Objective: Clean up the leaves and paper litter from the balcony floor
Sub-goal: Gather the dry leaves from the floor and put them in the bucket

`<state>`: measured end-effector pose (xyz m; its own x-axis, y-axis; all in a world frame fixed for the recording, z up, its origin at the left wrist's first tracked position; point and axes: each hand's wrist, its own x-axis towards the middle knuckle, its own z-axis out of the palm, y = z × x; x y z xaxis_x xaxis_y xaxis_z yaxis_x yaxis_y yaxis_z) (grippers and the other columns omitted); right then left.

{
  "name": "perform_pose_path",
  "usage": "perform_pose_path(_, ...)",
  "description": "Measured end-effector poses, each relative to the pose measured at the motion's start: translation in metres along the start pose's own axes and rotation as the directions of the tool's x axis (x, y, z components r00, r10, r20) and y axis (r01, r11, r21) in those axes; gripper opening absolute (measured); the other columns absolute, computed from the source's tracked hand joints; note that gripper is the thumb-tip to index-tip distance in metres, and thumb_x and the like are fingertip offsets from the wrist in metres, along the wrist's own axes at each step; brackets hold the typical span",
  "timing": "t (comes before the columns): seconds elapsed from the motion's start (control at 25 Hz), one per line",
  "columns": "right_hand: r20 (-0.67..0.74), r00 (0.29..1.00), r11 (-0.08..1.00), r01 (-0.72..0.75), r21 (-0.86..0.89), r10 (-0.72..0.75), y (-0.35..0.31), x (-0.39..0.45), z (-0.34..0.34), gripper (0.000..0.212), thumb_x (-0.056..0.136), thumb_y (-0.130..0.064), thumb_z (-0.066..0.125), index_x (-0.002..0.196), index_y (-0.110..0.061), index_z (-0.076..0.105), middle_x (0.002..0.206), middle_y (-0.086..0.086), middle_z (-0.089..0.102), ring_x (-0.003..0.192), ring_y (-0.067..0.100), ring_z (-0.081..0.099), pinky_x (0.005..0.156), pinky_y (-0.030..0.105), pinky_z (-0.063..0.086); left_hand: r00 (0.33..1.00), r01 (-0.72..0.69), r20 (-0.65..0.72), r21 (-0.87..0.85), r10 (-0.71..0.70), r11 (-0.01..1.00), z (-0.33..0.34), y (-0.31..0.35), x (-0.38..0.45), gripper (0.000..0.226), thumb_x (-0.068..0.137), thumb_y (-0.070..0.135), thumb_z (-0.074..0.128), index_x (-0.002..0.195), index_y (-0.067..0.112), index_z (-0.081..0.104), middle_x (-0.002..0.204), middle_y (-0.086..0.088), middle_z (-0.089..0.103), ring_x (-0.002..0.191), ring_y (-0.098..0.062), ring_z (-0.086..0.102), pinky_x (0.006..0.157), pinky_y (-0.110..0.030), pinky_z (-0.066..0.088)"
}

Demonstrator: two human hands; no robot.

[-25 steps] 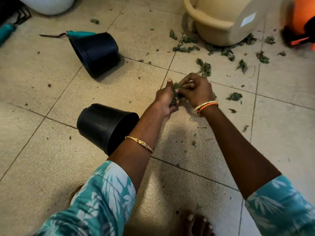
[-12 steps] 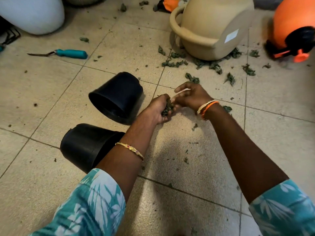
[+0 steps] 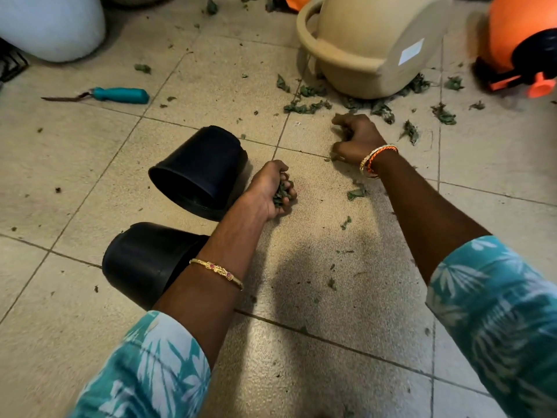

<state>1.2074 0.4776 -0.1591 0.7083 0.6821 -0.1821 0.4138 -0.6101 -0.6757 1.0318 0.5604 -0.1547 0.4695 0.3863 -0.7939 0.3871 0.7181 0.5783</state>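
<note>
Clenched tight, our left hand (image 3: 269, 190) grips a wad of green leaves (image 3: 281, 193), bits poking out between the curled fingers, just right of a black pot (image 3: 200, 168) tipped on its side. Further left we see a teal-handled tool (image 3: 120, 95) lying flat on the tiled floor (image 3: 75, 164), and a second black pot (image 3: 144, 260) lies nearer us, partly behind our left forearm. Moving right, a few loose scraps sit on the tile between our arms. Our right hand (image 3: 357, 138) is down on the floor, fingers curled in; we cannot tell whether it holds anything. Beyond it, more scattered leaves (image 3: 307, 107) lie thick around the base of a beige planter (image 3: 370, 46), with stray bits trailing right toward an orange sprayer (image 3: 521, 43) at the far edge.
</note>
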Motion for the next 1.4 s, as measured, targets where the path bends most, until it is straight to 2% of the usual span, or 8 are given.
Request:
perform_pose_path(0.16, -0.178, 0.978, 0.978, 0.069, -0.199, -0.105, 0.0, -0.001, -0.004, 0.053, 0.07, -0.011, 0.057, 0.122, -0.021, 0.058, 0.131, 0.014, 0.04, 0.125, 0.034, 0.032, 0.106, 0.037, 0.031, 1.0, -0.011, 0.009, 0.007, 0.011, 1.0, -0.002, -0.001, 0.003, 0.035, 0.091, 0.019, 0.043, 0.056, 0.022, 0.037, 0.046, 0.006, 0.039, 0.038, -0.009, 0.039, 0.037, -0.01, 0.025)
perform_pose_path(0.36, 0.133, 0.991, 0.929, 0.07, -0.363, -0.023, 0.006, 0.001, 0.005, 0.076, 0.077, -0.044, 0.065, 0.143, -0.022, 0.033, 0.154, 0.009, 0.017, 0.14, 0.033, 0.015, 0.113, 0.044, 0.022, 0.998, 0.007, 0.063, 0.029, -0.009, 1.0, 0.005, -0.001, 0.005, 0.037, 0.1, 0.022, 0.036, 0.065, 0.019, 0.047, 0.056, 0.004, 0.049, 0.037, -0.008, 0.042, 0.036, -0.011, 0.029)
perform_pose_path(0.6, -0.082, 0.894, 0.849, 0.385, -0.362, -0.44, 0.023, -0.044, 0.048, 0.031, 0.085, 0.004, 0.054, 0.115, 0.0, 0.064, 0.118, 0.021, 0.061, 0.11, 0.037, 0.054, 0.092, 0.037, 0.045, 0.998, -0.02, 0.069, 0.054, 0.016, 0.998, 0.004, -0.003, 0.006, 0.038, 0.103, 0.023, 0.033, 0.074, 0.014, 0.055, 0.065, 0.0, 0.051, 0.042, -0.007, 0.043, 0.035, -0.014, 0.033)
perform_pose_path(0.72, -0.114, 0.928, 0.871, 0.285, -0.401, -0.356, 0.022, -0.045, 0.045, 0.025, 0.082, 0.003, 0.057, 0.101, -0.005, 0.071, 0.102, 0.018, 0.067, 0.097, 0.033, 0.06, 0.084, 0.035, 0.049, 0.997, -0.044, 0.061, 0.066, 0.04, 0.997, 0.006, -0.003, 0.0, 0.036, 0.103, 0.023, 0.036, 0.076, 0.013, 0.058, 0.069, -0.003, 0.058, 0.045, -0.008, 0.049, 0.035, -0.014, 0.037)
perform_pose_path(0.92, -0.117, 0.992, 0.994, 0.064, 0.088, -0.054, -0.005, -0.075, 0.005, 0.025, 0.082, 0.007, 0.06, 0.093, -0.011, 0.075, 0.088, 0.005, 0.071, 0.08, 0.009, 0.063, 0.064, 0.004, 0.044, 0.988, -0.107, 0.118, 0.037, 0.102, 0.994, 0.016, -0.004, -0.013, 0.022, 0.104, 0.022, 0.039, 0.093, 0.01, 0.054, 0.075, -0.006, 0.063, 0.059, -0.015, 0.058, 0.036, -0.013, 0.038)
perform_pose_path(1.08, 0.032, 0.98, 0.98, 0.197, 0.0, -0.197, -0.019, -0.117, 0.008, 0.024, 0.08, 0.004, 0.058, 0.093, -0.012, 0.068, 0.092, 0.008, 0.069, 0.08, 0.018, 0.063, 0.065, 0.021, 0.049, 0.982, -0.047, 0.189, 0.073, 0.032, 0.996, 0.028, -0.014, -0.024, 0.035, 0.103, 0.032, 0.041, 0.088, 0.004, 0.057, 0.058, -0.01, 0.067, 0.048, -0.017, 0.062, 0.04, -0.018, 0.046)
perform_pose_path(1.32, -0.097, 0.978, 0.983, 0.183, -0.019, -0.184, -0.008, -0.128, 0.011, 0.036, 0.075, 0.007, 0.051, 0.099, -0.019, 0.041, 0.094, 0.008, 0.056, 0.074, 0.026, 0.056, 0.06, 0.033, 0.047, 0.965, -0.005, 0.257, 0.222, -0.053, 0.975, 0.046, -0.022, -0.029, 0.028, 0.101, 0.024, 0.043, 0.084, 0.006, 0.057, 0.071, -0.009, 0.06, 0.05, -0.015, 0.057, 0.04, -0.018, 0.047)
perform_pose_path(1.4, -0.101, 0.979, 0.984, 0.178, 0.005, -0.176, -0.005, -0.125, -0.003, 0.038, 0.076, 0.008, 0.052, 0.101, -0.019, 0.045, 0.098, 0.005, 0.055, 0.079, 0.024, 0.057, 0.063, 0.033, 0.048, 0.968, -0.038, 0.25, 0.282, -0.035, 0.959, 0.053, -0.02, -0.03, 0.025, 0.101, 0.022, 0.045, 0.087, 0.006, 0.057, 0.073, -0.01, 0.06, 0.051, -0.015, 0.057, 0.039, -0.017, 0.046)
